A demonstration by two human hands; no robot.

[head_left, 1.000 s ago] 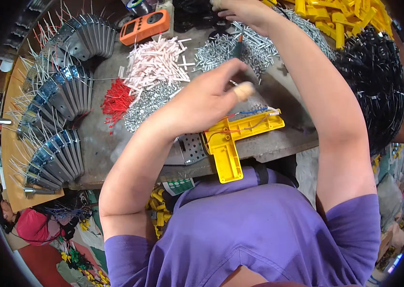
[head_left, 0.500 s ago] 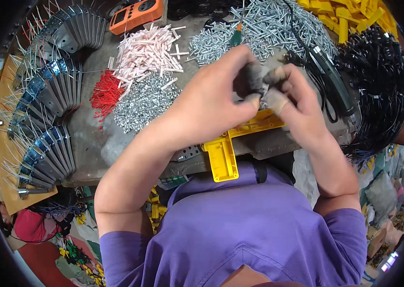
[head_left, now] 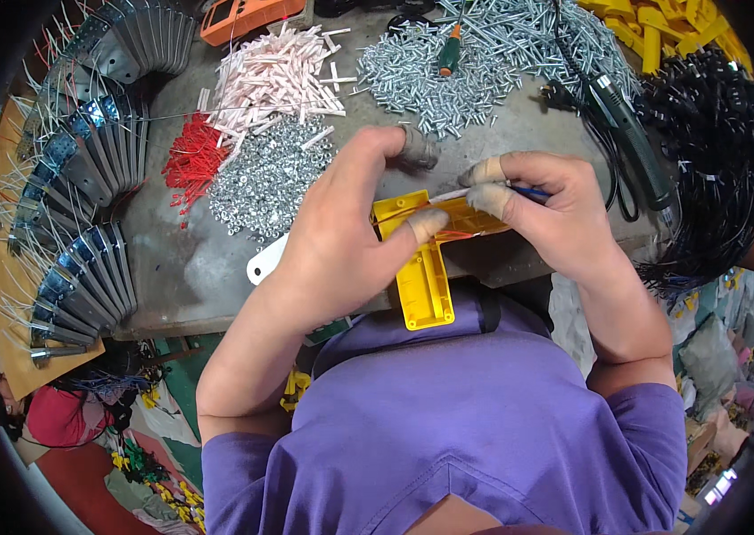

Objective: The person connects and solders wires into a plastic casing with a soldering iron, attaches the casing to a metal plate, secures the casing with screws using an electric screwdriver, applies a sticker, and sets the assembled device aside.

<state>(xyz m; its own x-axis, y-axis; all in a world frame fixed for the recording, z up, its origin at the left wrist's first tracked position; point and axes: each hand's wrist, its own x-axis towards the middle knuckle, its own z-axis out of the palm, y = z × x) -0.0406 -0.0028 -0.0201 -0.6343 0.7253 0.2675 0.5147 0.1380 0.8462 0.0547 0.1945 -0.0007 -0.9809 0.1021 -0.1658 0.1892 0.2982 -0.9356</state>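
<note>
My left hand (head_left: 341, 232) grips a yellow T-shaped plastic part (head_left: 423, 276) at the near edge of the grey workbench (head_left: 181, 267), thumb pressed on its top bar. My right hand (head_left: 551, 209) pinches a thin white and blue wire (head_left: 493, 189) laid along that bar. Fingertips on both hands wear grey-tan covers. A red wire shows under the part's bar.
On the bench lie heaps of silver screws (head_left: 484, 62), small nuts (head_left: 270, 178), pink-white tubes (head_left: 274, 76) and red pieces (head_left: 191, 160). Rows of metal brackets (head_left: 82, 178) curve along the left. A green power tool (head_left: 631, 143), black cables (head_left: 716, 152), yellow parts (head_left: 653, 31) and an orange box (head_left: 247, 16) sit farther back.
The hands have lowered from a small grey piece to the yellow part; the left hand now clamps it and the right hand holds a wire against it.
</note>
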